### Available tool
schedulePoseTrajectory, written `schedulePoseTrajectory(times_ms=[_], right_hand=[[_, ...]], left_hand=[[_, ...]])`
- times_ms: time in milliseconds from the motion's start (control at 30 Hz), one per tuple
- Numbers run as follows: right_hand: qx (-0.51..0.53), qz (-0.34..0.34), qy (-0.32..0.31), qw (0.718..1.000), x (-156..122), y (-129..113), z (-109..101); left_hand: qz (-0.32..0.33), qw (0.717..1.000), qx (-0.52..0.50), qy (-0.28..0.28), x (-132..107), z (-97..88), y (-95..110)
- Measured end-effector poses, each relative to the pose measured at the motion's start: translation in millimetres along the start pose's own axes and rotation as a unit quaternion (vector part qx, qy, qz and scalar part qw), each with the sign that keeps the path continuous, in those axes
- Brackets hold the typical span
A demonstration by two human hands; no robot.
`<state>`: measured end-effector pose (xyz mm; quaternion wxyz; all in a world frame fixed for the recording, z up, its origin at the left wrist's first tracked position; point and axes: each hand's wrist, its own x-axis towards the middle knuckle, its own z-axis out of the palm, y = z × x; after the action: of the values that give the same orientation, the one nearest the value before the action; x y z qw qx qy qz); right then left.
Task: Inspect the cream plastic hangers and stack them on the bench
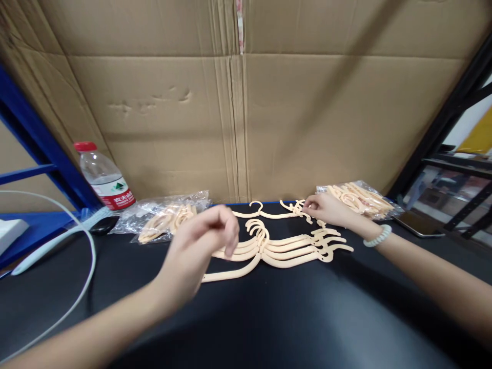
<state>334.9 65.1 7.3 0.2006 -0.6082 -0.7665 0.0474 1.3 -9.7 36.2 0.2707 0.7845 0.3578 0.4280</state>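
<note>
The hangers (285,264) lie flat on the table (261,318), overlapping in a row, hooks bunched near the middle and curved ends fanned out at the right. Just behind them lies a back hanger (277,215), with a jumble of pieces (298,209) at its right end. The right hand (327,207) is at those pieces, thumb and fingertips close together; whether they pinch one, I cannot tell. The left hand (202,243) hangs in front of the hangers' left side, hiding part of it, fingers curled in and blurred; I cannot tell if they hold anything.

The hangers look like smooth plastic: probably light, fairly stiff, a little slippery, the thin hooks weakest. The middle below the hook seems the best hold; overlapping arms may snag.

Farther out are the left bag (161,221) and right bag (359,197) of similar parts, a bottle (105,177), a phone (418,224) and a cable (93,251)
</note>
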Motion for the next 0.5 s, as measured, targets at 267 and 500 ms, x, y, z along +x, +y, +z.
schedulePoseTrajectory(times_ms=[267,500], right_hand=[[-0.081,0.125,-0.069,0.987,22,-13,23],[-0.015,0.188,-0.068,0.98,32,-1,30]], left_hand=[[0.038,0.959,0.257,-0.116,91,-4.6,-110],[0.08,0.928,0.311,-0.186,94,6.5,-128]])
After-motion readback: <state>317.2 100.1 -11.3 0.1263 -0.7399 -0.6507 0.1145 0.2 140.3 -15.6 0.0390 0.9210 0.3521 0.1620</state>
